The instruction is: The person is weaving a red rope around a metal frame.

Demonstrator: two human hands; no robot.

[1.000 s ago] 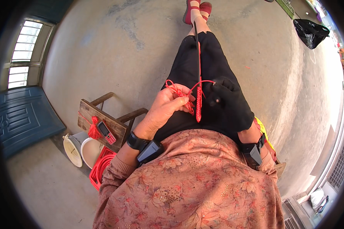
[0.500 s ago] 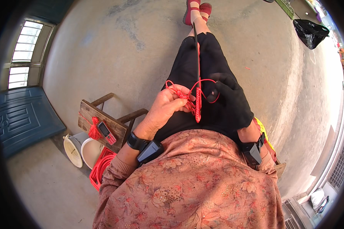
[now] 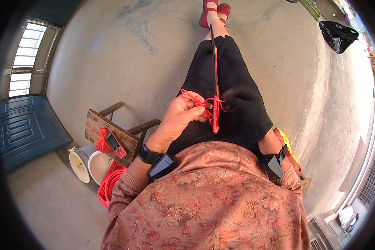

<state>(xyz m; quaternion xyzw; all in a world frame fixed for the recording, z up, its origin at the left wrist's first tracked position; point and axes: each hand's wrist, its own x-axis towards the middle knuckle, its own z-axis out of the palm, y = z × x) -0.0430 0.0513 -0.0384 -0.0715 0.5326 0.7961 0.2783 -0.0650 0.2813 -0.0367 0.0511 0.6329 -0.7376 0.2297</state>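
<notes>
Grey concrete floor spreads past a blue panelled door, black trousers, a wooden bench and a black rod, where the gloved right hand has a grip I cannot tell, the left hand, grip clamped, holds red cord beside the rod's red braid, and a keypad phone lies benchtop.

Left of the hands, a phone lies on, seemingly, a stool.
</notes>
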